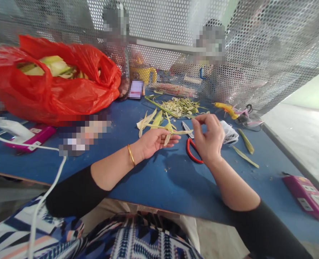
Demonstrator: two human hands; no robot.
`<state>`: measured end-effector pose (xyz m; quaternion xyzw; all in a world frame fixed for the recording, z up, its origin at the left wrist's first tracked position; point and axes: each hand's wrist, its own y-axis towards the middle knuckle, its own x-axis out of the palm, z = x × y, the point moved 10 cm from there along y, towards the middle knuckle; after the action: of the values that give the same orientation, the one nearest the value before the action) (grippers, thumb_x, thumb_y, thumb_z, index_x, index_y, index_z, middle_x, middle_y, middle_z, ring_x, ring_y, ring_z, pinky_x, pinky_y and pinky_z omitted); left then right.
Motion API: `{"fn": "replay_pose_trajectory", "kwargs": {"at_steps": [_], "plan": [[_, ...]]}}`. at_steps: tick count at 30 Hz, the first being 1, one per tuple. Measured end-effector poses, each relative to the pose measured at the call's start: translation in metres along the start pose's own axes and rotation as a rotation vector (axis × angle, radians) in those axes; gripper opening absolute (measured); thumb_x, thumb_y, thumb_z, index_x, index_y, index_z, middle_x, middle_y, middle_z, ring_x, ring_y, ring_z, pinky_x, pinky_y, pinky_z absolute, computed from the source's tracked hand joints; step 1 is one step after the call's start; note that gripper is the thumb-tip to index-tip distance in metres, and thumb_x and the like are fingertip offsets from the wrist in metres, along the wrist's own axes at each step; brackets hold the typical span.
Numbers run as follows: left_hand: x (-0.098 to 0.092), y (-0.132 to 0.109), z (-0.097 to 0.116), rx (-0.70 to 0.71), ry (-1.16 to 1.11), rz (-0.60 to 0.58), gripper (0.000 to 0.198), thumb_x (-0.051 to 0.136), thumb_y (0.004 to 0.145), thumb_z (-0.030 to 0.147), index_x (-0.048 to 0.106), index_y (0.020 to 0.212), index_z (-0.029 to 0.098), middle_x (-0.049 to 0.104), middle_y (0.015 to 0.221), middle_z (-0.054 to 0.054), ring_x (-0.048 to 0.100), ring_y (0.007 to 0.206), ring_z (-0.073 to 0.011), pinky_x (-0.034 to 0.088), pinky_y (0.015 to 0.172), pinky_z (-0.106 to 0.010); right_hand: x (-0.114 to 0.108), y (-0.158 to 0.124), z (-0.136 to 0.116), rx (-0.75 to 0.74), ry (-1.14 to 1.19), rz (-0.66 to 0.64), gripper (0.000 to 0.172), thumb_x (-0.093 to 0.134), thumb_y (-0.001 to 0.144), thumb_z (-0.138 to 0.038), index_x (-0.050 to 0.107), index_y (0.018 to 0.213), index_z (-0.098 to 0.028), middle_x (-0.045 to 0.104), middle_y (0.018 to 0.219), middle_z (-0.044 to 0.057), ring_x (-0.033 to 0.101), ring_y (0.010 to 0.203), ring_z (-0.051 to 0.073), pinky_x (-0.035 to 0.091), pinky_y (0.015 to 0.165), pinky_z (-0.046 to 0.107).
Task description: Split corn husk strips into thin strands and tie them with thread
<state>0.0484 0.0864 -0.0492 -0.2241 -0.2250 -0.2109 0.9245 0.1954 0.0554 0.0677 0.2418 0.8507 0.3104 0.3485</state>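
Note:
My left hand [152, 143], palm up with a gold bangle at the wrist, pinches crossed pale corn husk strips [170, 127] between thumb and fingers. The strips stick out in several directions. One points right, its tip close to my right hand [209, 138]. That hand is raised with thumb and fingertips drawn together; whatever they hold, if anything, is too small to make out. Below it lie scissors [193, 153] with red handles, partly covered by the hand. Loose husk leaves [148, 120] lie just beyond my left hand. White thread or netting [229, 133] sits behind my right wrist.
A red plastic bag [81, 90] of husks stands at the left. Husk scraps [179, 107] are heaped by the perforated metal screen [162, 21]. A yellow glue gun [227, 109] lies back right. Magenta boxes [309, 196] sit at both sides; a white cable [59, 172] crosses the left.

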Motion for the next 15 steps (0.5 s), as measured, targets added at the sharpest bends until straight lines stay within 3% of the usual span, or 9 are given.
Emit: {"fn": "replay_pose_trajectory", "kwargs": {"at_steps": [2,5,7,10,15], "plan": [[-0.003,0.002,0.008,0.065,-0.043,0.027,0.014,0.062,0.078,0.005,0.073,0.073,0.013,0.077,0.077,-0.008,0.072,0.075,-0.0141,0.057,0.076,-0.026,0.017,-0.010,-0.009,-0.005,0.030,-0.163,0.029,0.060,0.090,-0.043,0.059,0.068,-0.023,0.064,0.070,0.002,0.059,0.070,0.018,0.048,0.077,0.036],[-0.006,0.001,0.017,0.185,-0.043,0.070,0.014,0.063,0.075,0.004,0.069,0.066,0.013,0.068,0.066,-0.004,0.063,0.063,-0.0101,0.052,0.066,-0.022,0.062,-0.037,0.004,0.266,0.286,-0.487,0.033,0.062,0.086,-0.051,0.066,0.071,-0.022,0.066,0.068,0.001,0.058,0.062,0.015,0.048,0.065,0.031],[-0.003,0.001,0.016,0.223,-0.009,0.048,0.010,0.068,0.075,0.009,0.068,0.065,0.013,0.062,0.060,-0.001,0.055,0.055,-0.0087,0.045,0.057,-0.022,0.087,-0.057,0.012,0.450,0.494,-0.613,0.038,0.066,0.080,-0.058,0.067,0.072,-0.021,0.068,0.071,0.002,0.060,0.061,0.015,0.051,0.063,0.031],[0.001,0.001,0.011,0.231,0.041,0.019,0.013,0.074,0.076,0.017,0.067,0.066,0.014,0.057,0.057,0.001,0.049,0.051,-0.0089,0.042,0.053,-0.023,0.102,-0.068,0.017,0.538,0.614,-0.659,0.037,0.070,0.075,-0.056,0.062,0.066,-0.021,0.065,0.067,0.001,0.060,0.060,0.014,0.052,0.062,0.030],[-0.010,0.001,0.010,0.258,0.059,0.132,0.016,0.077,0.078,0.016,0.067,0.065,0.017,0.063,0.066,0.000,0.055,0.061,-0.0110,0.047,0.060,-0.025,0.090,-0.062,0.010,0.331,0.347,-0.641,0.021,0.055,0.083,-0.036,0.051,0.065,-0.024,0.061,0.065,-0.001,0.058,0.067,0.016,0.048,0.069,0.030]]}}
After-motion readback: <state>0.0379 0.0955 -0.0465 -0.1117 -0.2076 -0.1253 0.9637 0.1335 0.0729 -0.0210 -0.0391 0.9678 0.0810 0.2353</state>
